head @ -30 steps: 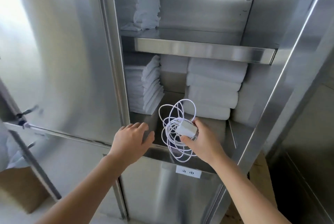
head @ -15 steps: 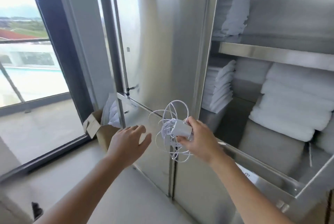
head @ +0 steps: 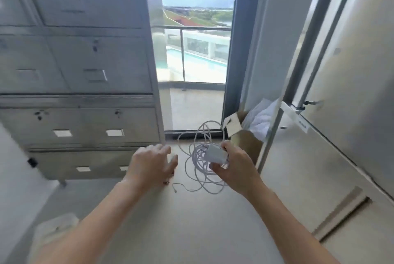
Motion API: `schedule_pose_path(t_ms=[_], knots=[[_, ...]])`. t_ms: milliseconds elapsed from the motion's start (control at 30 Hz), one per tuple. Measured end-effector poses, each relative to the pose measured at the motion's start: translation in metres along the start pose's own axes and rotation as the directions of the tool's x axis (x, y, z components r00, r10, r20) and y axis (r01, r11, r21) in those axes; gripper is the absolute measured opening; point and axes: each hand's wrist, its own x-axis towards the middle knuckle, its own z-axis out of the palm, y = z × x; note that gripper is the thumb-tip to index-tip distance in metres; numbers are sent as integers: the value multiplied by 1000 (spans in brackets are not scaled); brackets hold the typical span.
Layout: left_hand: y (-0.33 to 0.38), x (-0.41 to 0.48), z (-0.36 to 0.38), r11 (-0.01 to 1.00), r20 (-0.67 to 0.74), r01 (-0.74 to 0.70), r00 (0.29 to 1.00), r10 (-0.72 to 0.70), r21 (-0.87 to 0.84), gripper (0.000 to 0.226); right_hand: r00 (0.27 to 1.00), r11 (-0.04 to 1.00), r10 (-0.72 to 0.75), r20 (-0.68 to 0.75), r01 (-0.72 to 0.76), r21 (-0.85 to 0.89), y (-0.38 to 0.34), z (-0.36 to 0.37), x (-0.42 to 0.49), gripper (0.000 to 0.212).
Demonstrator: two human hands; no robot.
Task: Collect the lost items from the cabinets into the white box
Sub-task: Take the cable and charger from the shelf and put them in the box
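Right hand [head: 234,171]: fingers and thumb grip the white charger block [head: 216,155], held in the air above the floor.
Cable [head: 199,178]: loose white loops hang from the block, between the two hands.
Left hand [head: 152,165]: empty, fingers relaxed and spread, just beside the loops.
Beyond the right hand: cardboard box [head: 245,140] holding white cloth [head: 261,118], beside the steel cabinet door [head: 341,135].
Left side: grey drawer cabinet [head: 85,118].
Room: pale floor [head: 191,221]; glass door [head: 196,61] onto a balcony.

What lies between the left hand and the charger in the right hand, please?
Only loops of white cable from the charger hang there, above the floor, as the head view shows. The open left hand seems clear of them.
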Motion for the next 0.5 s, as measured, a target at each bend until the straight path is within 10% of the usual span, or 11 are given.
schedule_pose_path(t_ms=[500], knots=[[-117, -259, -130, 688, -68, 649, 741, -668, 324, 46, 763, 832, -533, 365, 396, 388, -214, 175, -1, 39]])
